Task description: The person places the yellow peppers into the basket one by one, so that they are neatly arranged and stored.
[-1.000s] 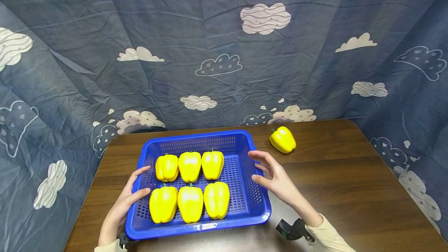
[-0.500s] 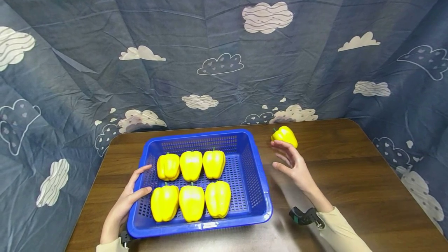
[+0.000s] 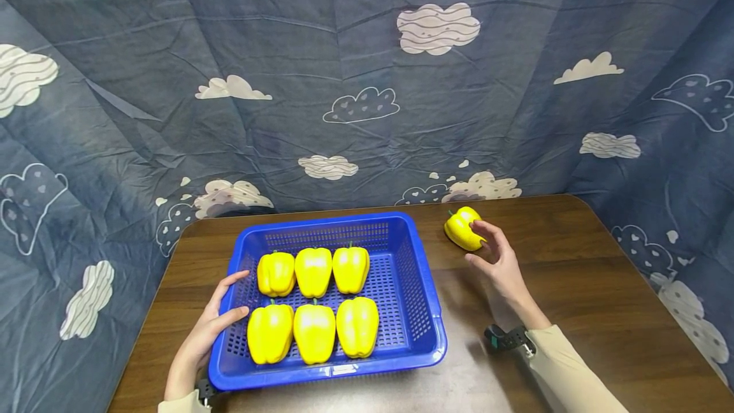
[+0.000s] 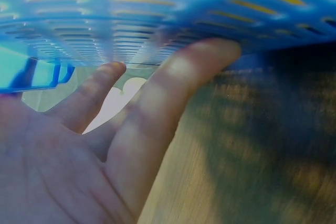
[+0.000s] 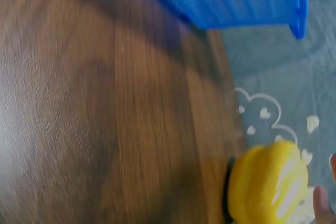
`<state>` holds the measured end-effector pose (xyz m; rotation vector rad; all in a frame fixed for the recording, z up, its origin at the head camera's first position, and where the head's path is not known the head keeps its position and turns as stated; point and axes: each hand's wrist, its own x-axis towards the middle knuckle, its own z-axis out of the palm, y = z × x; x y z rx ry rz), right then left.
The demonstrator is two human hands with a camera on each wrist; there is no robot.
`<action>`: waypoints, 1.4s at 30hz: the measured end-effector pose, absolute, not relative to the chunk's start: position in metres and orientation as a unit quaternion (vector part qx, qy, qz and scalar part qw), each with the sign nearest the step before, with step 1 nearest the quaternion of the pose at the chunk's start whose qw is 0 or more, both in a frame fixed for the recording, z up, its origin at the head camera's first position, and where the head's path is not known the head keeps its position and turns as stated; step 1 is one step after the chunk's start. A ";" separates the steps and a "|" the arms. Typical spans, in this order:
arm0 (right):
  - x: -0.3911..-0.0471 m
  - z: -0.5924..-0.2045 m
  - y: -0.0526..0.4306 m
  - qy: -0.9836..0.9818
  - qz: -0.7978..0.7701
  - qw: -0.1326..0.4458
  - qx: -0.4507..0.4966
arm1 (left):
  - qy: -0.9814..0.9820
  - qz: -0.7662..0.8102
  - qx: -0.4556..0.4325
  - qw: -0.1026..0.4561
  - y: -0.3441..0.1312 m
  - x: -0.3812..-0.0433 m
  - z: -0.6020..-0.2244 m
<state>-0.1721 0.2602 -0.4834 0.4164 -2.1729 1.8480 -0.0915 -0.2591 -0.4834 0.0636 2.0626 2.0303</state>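
Observation:
A blue perforated plastic basket (image 3: pixel 427 279) sits on the table and holds several yellow bell peppers (image 3: pixel 313 271) in two rows. My left hand (image 3: pixel 201 333) holds the basket's left rim, with thumb and a finger lying over it. In the left wrist view, other fingers (image 4: pixel 152 124) lie against the outside of the slotted wall. Right of the basket's far corner, a single yellow bell pepper (image 3: pixel 460 228) lies tilted on the table. My right hand (image 3: pixel 506 273) is at its right side, fingers spread and loosely bent; contact is unclear. In the right wrist view, fingertips (image 5: pixel 321 203) show beside the pepper (image 5: pixel 268 184).
The brown wooden table (image 3: pixel 573 285) extends to the right of the basket. Behind it hangs a grey-blue curtain (image 3: pixel 367 145) with cloud prints, close to the table's far edge. The basket's right wall stands between the loose pepper and the peppers inside.
My right hand has moved from the basket's right rim rightward to the loose pepper's right side. The left hand stays on the rim, and the peppers have not visibly moved.

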 end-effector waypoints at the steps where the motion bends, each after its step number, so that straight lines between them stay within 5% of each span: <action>1: -0.174 -0.484 0.262 -0.755 0.629 0.127 0.136 | 0.707 0.696 0.021 0.124 -0.259 -0.092 -0.483; 42: -0.212 -0.508 0.285 -0.840 0.539 0.046 0.049 | 0.702 0.701 0.022 0.120 -0.259 -0.091 -0.484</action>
